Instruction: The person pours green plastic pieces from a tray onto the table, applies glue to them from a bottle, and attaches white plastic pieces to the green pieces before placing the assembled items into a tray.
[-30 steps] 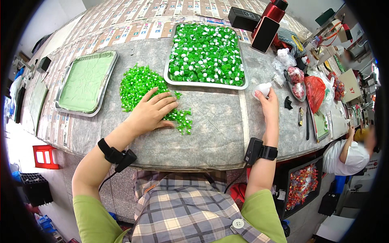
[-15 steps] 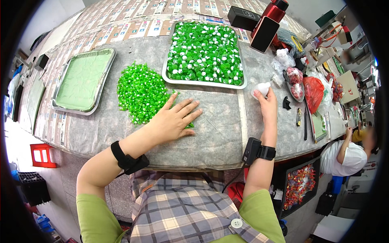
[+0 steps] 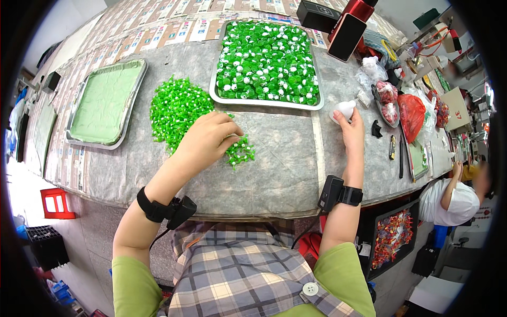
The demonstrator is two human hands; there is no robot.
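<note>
My left hand is over the right edge of a heap of small green plastic pieces with white spots. Its fingers are bent toward the thumb, and what they pinch, if anything, is too small to make out. Just right of the fingertips lies a small cluster of the same pieces. Between the thumb and fingers of my right hand is a small white rounded squeeze bottle, with its narrow tip pointing up and away. Each wrist wears a black strap with a box on it.
A metal tray of larger green and white pieces stands behind the hands. To the left is a tray with a pale green lining. A phone, a red plastic bag and a lighter are at the right. A person sits beyond.
My left hand has gone from spread flat on the table to curled, and has shifted left. The small cluster beside it has come into sight. My right hand still holds the bottle.
</note>
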